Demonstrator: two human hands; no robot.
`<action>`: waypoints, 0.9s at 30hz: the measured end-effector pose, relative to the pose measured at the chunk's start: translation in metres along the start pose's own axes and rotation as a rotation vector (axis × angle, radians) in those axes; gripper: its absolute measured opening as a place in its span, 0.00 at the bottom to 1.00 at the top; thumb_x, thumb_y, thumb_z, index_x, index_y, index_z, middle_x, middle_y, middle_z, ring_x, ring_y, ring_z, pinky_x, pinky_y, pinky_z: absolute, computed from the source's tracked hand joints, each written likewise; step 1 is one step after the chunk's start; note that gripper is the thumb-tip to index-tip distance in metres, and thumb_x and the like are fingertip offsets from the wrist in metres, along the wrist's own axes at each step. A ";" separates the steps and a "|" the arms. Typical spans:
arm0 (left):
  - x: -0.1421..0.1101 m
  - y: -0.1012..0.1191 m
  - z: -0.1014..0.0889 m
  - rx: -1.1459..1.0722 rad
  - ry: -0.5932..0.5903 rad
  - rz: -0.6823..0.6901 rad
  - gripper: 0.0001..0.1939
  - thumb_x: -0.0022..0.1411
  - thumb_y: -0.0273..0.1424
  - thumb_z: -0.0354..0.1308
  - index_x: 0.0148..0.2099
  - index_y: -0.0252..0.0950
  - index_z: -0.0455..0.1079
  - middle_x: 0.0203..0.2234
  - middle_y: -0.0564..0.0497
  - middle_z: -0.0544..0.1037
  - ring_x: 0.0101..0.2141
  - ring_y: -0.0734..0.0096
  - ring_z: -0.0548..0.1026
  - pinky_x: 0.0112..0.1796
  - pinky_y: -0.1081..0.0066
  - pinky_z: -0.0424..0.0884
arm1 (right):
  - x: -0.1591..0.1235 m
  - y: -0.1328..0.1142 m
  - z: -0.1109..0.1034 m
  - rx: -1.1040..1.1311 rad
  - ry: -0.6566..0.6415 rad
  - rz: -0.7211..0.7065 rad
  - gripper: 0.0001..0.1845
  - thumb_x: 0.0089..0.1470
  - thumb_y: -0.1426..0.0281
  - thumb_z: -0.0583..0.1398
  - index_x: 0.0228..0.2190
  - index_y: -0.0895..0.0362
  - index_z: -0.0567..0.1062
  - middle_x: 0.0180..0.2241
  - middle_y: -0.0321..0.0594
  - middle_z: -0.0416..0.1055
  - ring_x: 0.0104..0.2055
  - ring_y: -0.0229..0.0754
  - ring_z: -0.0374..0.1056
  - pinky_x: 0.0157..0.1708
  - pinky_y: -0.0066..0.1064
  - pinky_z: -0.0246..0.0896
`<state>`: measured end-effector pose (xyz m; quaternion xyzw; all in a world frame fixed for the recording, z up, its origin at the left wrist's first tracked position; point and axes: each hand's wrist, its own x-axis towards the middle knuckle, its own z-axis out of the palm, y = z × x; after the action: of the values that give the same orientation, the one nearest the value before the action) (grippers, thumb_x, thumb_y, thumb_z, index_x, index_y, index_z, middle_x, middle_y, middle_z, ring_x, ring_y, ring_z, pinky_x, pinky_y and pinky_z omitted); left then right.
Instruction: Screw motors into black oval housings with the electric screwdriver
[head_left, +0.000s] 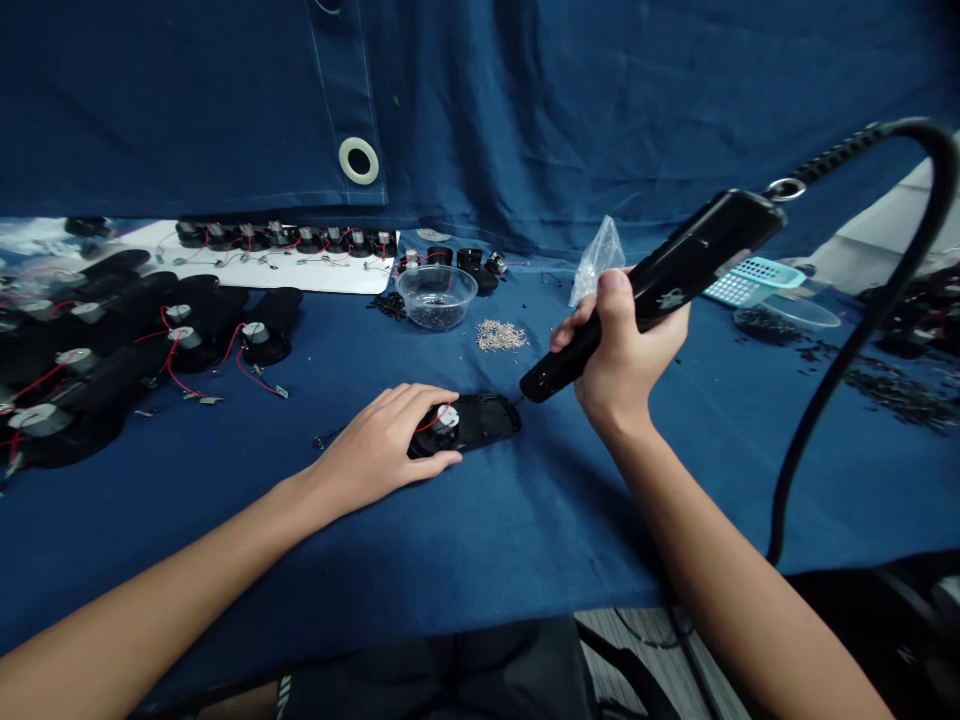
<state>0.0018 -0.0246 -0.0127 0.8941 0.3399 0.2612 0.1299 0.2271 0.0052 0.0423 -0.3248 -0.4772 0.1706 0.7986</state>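
While left [382, 450] pins housing [480, 420], right [619, 360] holds screwdriver [697, 255]

Black housing [484, 422] half hidden under the left hand [382, 445]; silver pieces [501, 335] too small to tell.

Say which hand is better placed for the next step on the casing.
Right hand, probably: it grips the electric screwdriver, tip by the casing; the left hand rests on the casing.

Navy-blue cloth [480, 530] throughout; black electric screwdriver [660, 280] at two o'clock; black casing [484, 420] with red wire [431, 421] at six; silver screws [501, 336] at twelve; pale teal grid-patterned basket [750, 282] at two; black units [90, 400] with red leads at nine.
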 end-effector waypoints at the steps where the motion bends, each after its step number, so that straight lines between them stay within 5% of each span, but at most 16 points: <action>1: 0.000 0.000 0.000 0.002 0.001 0.001 0.25 0.60 0.39 0.60 0.57 0.40 0.60 0.50 0.47 0.71 0.48 0.60 0.70 0.50 0.59 0.65 | 0.000 0.001 0.000 -0.008 0.000 0.005 0.13 0.53 0.60 0.63 0.33 0.51 0.63 0.18 0.25 0.62 0.13 0.35 0.60 0.12 0.30 0.58; 27: 0.001 0.001 0.000 0.004 -0.002 0.007 0.24 0.60 0.38 0.60 0.56 0.40 0.61 0.50 0.47 0.71 0.49 0.60 0.70 0.50 0.58 0.66 | 0.000 0.008 -0.003 -0.037 -0.044 0.000 0.15 0.51 0.57 0.64 0.31 0.51 0.64 0.17 0.26 0.63 0.12 0.35 0.62 0.12 0.28 0.58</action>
<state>0.0035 -0.0247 -0.0117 0.8958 0.3369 0.2603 0.1275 0.2301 0.0099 0.0359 -0.3354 -0.4978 0.1688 0.7818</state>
